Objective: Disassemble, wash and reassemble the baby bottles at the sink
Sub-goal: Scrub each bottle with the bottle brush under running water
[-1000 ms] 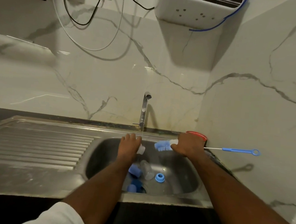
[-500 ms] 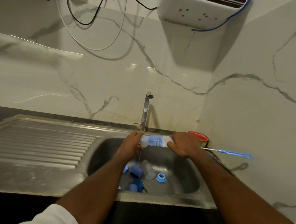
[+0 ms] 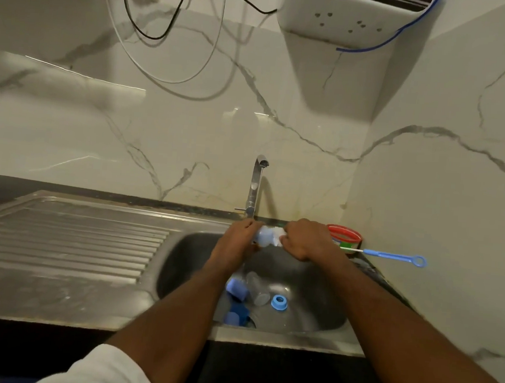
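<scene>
scrubbing is the step in hand, as i judge it: the left hand [image 3: 242,235] is curled round a clear baby bottle [image 3: 267,237] held sideways over the sink [image 3: 180,264], just below the tap [image 3: 256,188], while the right hand [image 3: 304,240] grips the bottle brush [image 3: 390,255] near its head, bristles inside the bottle and the blue handle sticking out to the right. to do it well, keep the bottle gripped firmly near its base so it cannot spin, twist the brush while working it in and out, and reach the bottom corners. other parts wait in the basin — a blue cap [image 3: 236,289], a second clear bottle [image 3: 257,289] and a blue collar ring [image 3: 279,302] — near the drain.
</scene>
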`<state>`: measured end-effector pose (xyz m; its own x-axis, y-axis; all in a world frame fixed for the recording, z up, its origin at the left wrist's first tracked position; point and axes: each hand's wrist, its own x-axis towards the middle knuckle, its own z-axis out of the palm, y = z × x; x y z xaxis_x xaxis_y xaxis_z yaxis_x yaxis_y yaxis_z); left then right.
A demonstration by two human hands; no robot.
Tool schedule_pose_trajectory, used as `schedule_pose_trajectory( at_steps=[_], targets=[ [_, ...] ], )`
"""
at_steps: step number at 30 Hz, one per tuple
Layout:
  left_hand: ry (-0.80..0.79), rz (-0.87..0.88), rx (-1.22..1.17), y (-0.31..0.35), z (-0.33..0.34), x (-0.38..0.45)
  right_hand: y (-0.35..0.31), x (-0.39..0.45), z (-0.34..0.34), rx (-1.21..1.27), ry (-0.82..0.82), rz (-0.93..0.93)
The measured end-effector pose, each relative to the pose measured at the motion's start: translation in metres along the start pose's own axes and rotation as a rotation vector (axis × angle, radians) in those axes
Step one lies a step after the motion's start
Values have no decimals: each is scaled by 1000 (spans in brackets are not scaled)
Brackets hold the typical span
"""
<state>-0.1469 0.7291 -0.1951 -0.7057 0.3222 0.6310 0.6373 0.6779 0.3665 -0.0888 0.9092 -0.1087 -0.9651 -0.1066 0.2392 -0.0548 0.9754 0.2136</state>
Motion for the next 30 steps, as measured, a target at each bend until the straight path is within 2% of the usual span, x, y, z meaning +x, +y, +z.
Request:
schedule_pose_trajectory(
  at_steps=[3,4,7,8,11,12,15,16,17,20,21,24,25,28,30],
  targets=[
    [5,-264,25,-18,-3,-4,7,-1,-3,57,17,-25],
    [6,-233,13,-18,-2,-4,8,-2,-4,37,17,-34],
    [-65,58,-21,-2,3,-3,6,-4,0,-46,4,-26],
    [-50,71,-35,-2,4,-1,8,-4,1,-26,-2,-18],
    [50,-191,-32,-12,-3,-1,13,-4,-2,89,-5,-21],
    [38,-195,-24,-13,-2,-1,15,-3,-3,75,-9,-38],
    [-59,125,-40,-3,0,-6,13,-4,1,-10,-43,-48],
    [-51,152,-56,-3,1,-6,15,-4,3,-6,-52,-41],
    [-19,103,-86,-2,-1,-7,17,-4,5,41,-56,-32],
    [73,-198,-71,-13,-7,-4,20,-7,1,138,-13,-30],
    [53,-164,-72,-12,-6,-4,20,-6,0,118,-9,-39],
    [-48,112,-57,0,-3,-5,17,-7,5,20,-20,-38],
    [-3,111,-72,-1,-3,-6,17,-7,7,52,-29,-39],
    [135,-152,-75,-9,-10,-9,17,-7,2,118,-12,-46],
    [48,-92,-73,-2,-10,-9,14,-5,-3,34,10,-58]
  ],
)
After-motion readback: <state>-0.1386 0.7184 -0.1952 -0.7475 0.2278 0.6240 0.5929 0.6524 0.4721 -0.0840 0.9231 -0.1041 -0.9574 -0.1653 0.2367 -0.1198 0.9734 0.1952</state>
